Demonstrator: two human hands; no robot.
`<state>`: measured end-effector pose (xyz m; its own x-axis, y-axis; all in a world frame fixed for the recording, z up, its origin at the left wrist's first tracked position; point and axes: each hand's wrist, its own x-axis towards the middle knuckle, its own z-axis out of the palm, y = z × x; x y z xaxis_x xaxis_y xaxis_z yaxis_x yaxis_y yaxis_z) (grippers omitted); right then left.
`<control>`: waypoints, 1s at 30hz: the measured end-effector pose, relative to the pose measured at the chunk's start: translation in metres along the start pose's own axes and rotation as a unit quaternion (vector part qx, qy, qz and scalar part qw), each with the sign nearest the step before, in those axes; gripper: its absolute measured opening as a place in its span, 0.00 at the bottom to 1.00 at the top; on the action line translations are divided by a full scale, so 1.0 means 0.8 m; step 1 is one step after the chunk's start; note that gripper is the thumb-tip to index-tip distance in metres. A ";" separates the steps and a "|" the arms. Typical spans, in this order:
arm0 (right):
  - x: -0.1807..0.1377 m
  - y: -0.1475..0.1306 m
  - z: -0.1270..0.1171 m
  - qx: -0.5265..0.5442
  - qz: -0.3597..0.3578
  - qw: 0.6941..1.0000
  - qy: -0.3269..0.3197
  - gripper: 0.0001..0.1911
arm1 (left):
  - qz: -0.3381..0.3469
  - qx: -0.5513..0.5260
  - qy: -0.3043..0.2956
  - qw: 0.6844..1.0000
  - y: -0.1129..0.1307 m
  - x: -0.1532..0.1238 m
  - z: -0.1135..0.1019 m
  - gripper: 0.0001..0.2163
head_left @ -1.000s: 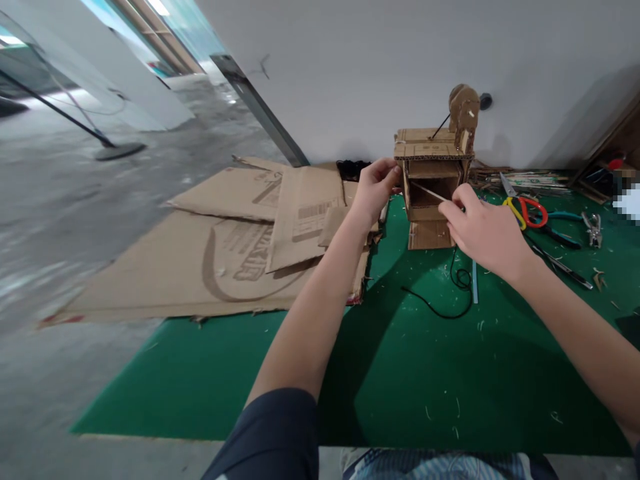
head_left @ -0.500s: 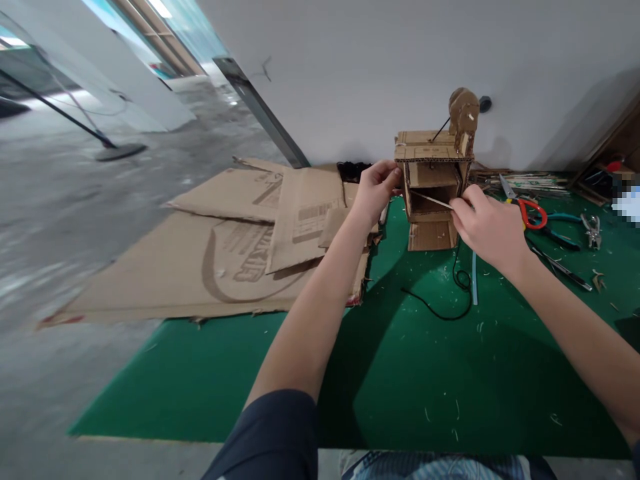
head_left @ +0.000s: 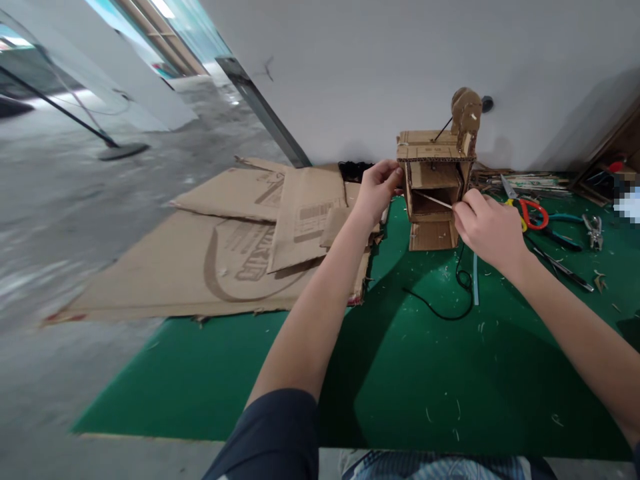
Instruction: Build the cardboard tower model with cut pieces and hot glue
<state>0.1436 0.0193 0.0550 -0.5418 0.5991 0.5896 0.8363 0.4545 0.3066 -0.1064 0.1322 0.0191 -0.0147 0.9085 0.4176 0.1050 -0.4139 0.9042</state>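
Left hand at the cardboard model's left side, fingertips partly hidden, its grip impossible to tell! Right hand pinches a thin stick, its tip fading into the model's shadowy interior. Green table stretches under the model to a near edge. The stick slopes gently down rightward; the upright model's open front faces this way.

The cardboard box model is tan-brown, the thin stick across its opening pale beige, and the cord in front of it black. Left of the model, brown cardboard sheets carry darker printed lettering, a curved band and a barcode. Right of it, the scissors have red and yellow handles and the pliers teal. Under it the counter is solid green.
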 end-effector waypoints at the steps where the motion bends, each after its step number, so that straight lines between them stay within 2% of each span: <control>1: 0.001 0.001 -0.003 0.002 -0.008 1.000 0.001 0.16 | 0.000 0.004 0.002 1.000 -0.001 0.001 0.000 0.14; 3: 0.005 0.004 -0.015 0.015 -0.032 0.999 -0.006 0.15 | -0.003 0.012 0.003 1.000 -0.003 0.002 0.000 0.15; 6: 0.009 0.011 -0.051 0.046 -0.059 0.996 -0.039 0.13 | -0.010 0.019 -0.003 1.000 -0.005 0.002 -0.002 0.18; 10: 0.012 0.018 -0.103 0.092 -0.071 0.983 -0.142 0.09 | 0.008 0.002 -0.054 0.999 0.002 -0.001 -0.011 0.21; 12: 0.012 0.013 -0.111 0.116 -0.075 0.968 -0.208 0.07 | 0.016 -0.020 -0.091 0.996 0.008 -0.002 -0.019 0.23; 15: 0.010 -0.014 -0.090 0.149 -0.091 0.944 -0.280 0.09 | 0.021 -0.033 -0.147 0.988 0.016 -0.003 -0.029 0.27; 19: 0.003 -0.070 -0.034 0.158 -0.146 0.947 -0.239 0.15 | 0.022 -0.027 -0.188 0.982 0.021 -0.007 -0.035 0.30; 21: 0.001 -0.094 -0.015 0.148 -0.168 0.950 -0.218 0.15 | 0.018 -0.027 -0.196 0.980 0.024 -0.010 -0.032 0.31; 23: -0.001 -0.110 -0.010 0.142 -0.187 0.954 -0.187 0.16 | 0.014 -0.029 -0.203 0.979 0.029 -0.014 -0.028 0.33; 26: -0.003 -0.122 -0.020 0.147 -0.213 0.961 -0.099 0.16 | 0.004 -0.025 -0.203 0.979 0.036 -0.017 -0.026 0.32; 28: -0.002 -0.125 -0.025 0.154 -0.229 0.960 -0.042 0.17 | -0.005 -0.014 -0.190 0.982 0.039 -0.017 -0.028 0.31; 30: 0.002 -0.127 -0.022 0.159 -0.242 0.957 -0.023 0.18 | -0.012 0.008 -0.167 0.986 0.038 -0.015 -0.032 0.28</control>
<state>0.0590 -0.0372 0.0378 -0.8680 0.2930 0.4010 0.4232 0.8589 0.2885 -0.1287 0.1075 0.0437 0.3110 0.8871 0.3411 0.1247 -0.3939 0.9107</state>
